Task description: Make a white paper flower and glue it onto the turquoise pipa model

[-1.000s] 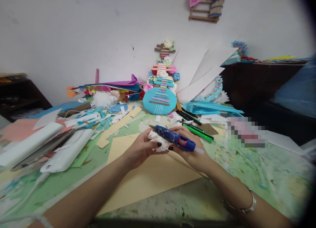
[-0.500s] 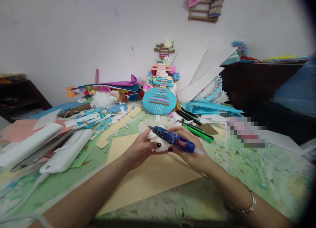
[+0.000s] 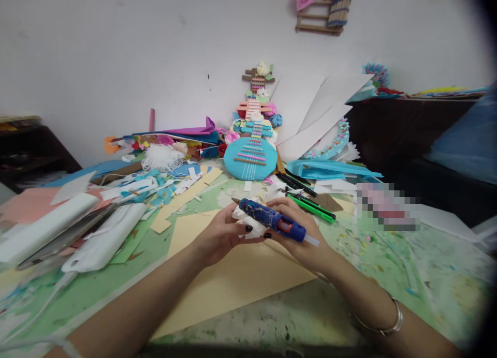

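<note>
My left hand (image 3: 219,236) is closed on a crumpled white paper flower (image 3: 252,227), its thumb pressed against the petals. A blue hot glue gun (image 3: 272,218) with a clear glue stick poking out of its back end lies across my right hand (image 3: 298,239), whose fingers are wrapped round it. The gun's nozzle points up and left, over the flower; whether it touches the paper cannot be made out. Beneath both hands lies a sheet of cream card (image 3: 233,285). Part of the flower is hidden behind the gun and the fingers.
A turquoise paper lute (image 3: 250,159) leans at the back among paper flowers. On the left are white power strips (image 3: 104,239), paper scraps (image 3: 155,184) and a tangle of white string (image 3: 163,157). Behind my right hand lie a green cutter (image 3: 312,209) and black pens (image 3: 297,183).
Almost nothing differs. The glue gun has shifted very slightly down and left in my right hand; my left hand and the flower stay in place.
</note>
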Demonstrator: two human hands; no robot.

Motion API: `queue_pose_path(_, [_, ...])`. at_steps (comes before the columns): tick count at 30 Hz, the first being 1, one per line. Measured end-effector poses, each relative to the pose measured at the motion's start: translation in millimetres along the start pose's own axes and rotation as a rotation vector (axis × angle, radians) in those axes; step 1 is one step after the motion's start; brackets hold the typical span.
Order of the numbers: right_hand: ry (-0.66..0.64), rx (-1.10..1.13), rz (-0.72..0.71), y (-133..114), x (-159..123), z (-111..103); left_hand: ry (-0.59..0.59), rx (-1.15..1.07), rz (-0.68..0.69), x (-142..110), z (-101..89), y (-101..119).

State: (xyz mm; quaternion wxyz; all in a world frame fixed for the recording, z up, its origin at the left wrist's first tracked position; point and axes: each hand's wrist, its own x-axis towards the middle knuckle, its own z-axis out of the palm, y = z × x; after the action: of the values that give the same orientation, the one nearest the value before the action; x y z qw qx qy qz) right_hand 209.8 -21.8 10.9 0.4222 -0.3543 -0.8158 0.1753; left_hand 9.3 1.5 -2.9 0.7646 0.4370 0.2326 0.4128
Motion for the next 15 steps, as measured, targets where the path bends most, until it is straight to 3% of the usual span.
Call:
queue_pose_path(7, [0.019, 0.054, 0.039, -3.7, 0.2, -1.5, -0.012, -0.006, 0.008, -0.2, 1.4, 1.0])
queue_pose_path(15, [0.207, 0.185, 0.188, 0.2, -1.1, -0.2, 0.054, 0.084, 0.008, -0.1, 1.5, 0.6])
